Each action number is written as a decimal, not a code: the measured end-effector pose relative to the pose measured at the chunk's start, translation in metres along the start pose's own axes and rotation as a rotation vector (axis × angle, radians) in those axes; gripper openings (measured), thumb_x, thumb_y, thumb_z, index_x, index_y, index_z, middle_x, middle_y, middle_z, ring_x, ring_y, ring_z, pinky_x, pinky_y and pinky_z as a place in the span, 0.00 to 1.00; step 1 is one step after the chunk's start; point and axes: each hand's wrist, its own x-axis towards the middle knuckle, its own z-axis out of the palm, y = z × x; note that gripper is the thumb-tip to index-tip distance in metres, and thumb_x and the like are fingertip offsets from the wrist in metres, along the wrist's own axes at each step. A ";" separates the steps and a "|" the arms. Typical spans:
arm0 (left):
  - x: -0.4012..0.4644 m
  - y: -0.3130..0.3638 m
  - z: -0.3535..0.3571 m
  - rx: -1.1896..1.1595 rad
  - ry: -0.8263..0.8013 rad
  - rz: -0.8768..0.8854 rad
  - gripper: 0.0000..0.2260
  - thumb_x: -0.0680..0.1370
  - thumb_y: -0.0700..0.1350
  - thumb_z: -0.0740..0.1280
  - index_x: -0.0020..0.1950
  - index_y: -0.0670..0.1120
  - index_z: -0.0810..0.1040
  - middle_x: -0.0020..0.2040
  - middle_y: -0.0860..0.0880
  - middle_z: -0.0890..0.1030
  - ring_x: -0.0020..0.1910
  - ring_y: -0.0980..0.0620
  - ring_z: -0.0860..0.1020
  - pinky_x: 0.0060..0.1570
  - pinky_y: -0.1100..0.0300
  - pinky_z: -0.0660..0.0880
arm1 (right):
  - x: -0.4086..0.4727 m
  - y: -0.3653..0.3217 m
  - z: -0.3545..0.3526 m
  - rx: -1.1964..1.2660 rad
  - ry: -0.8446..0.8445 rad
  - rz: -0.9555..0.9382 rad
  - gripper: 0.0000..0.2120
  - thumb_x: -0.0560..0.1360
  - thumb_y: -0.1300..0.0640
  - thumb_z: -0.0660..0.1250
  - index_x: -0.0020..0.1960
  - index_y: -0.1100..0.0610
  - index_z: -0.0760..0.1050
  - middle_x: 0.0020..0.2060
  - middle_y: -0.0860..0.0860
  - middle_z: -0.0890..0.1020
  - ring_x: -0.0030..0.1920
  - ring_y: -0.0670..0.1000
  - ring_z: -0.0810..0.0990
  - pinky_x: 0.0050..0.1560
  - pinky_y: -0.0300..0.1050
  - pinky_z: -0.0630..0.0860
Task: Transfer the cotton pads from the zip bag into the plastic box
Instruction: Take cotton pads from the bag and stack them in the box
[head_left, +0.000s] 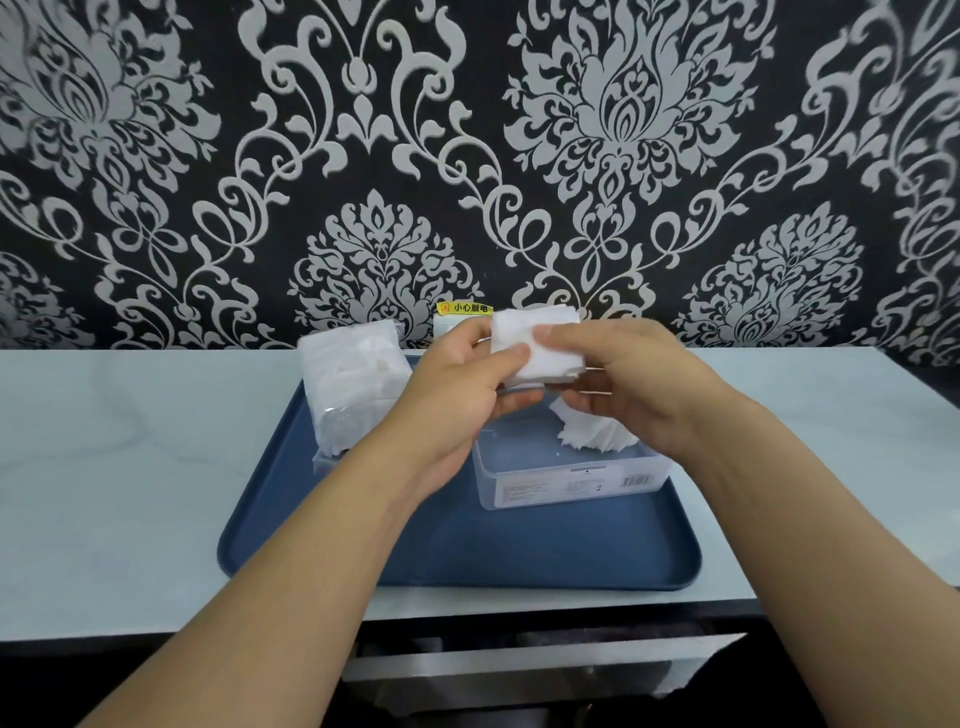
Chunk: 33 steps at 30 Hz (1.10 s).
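Both hands, left hand (457, 384) and right hand (631, 376), grip cotton pads (535, 343) above plastic box (566, 473).

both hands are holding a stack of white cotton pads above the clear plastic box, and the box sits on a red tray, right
Not quite: the tray is dark blue, not red, as the head view shows. The rest holds: the left hand and right hand hold the stack of white square cotton pads above the clear plastic box, which sits on that tray.

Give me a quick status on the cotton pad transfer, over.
Both hands, left hand and right hand, grip a pad stack above the plastic box. Some pads already inside. Zip bag still full. Nothing blocking.
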 end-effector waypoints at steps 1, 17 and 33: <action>0.000 0.000 0.001 0.042 0.019 0.011 0.11 0.82 0.39 0.65 0.64 0.44 0.77 0.58 0.46 0.84 0.52 0.50 0.84 0.47 0.58 0.82 | 0.001 -0.002 -0.003 0.008 0.050 -0.015 0.15 0.70 0.54 0.77 0.51 0.63 0.83 0.37 0.52 0.83 0.36 0.47 0.79 0.39 0.41 0.75; 0.001 -0.021 -0.014 1.387 -0.092 0.282 0.10 0.74 0.50 0.71 0.54 0.52 0.84 0.49 0.54 0.85 0.49 0.52 0.81 0.51 0.55 0.79 | 0.036 0.023 0.009 -1.235 0.524 -0.136 0.16 0.64 0.51 0.76 0.38 0.55 0.69 0.33 0.49 0.73 0.39 0.55 0.78 0.34 0.43 0.68; 0.005 -0.026 -0.020 1.332 -0.115 0.282 0.11 0.73 0.51 0.73 0.54 0.52 0.83 0.51 0.55 0.84 0.50 0.54 0.80 0.53 0.53 0.80 | 0.051 0.049 0.003 -1.282 0.459 -0.085 0.47 0.63 0.46 0.76 0.75 0.53 0.56 0.68 0.55 0.64 0.71 0.61 0.60 0.64 0.62 0.69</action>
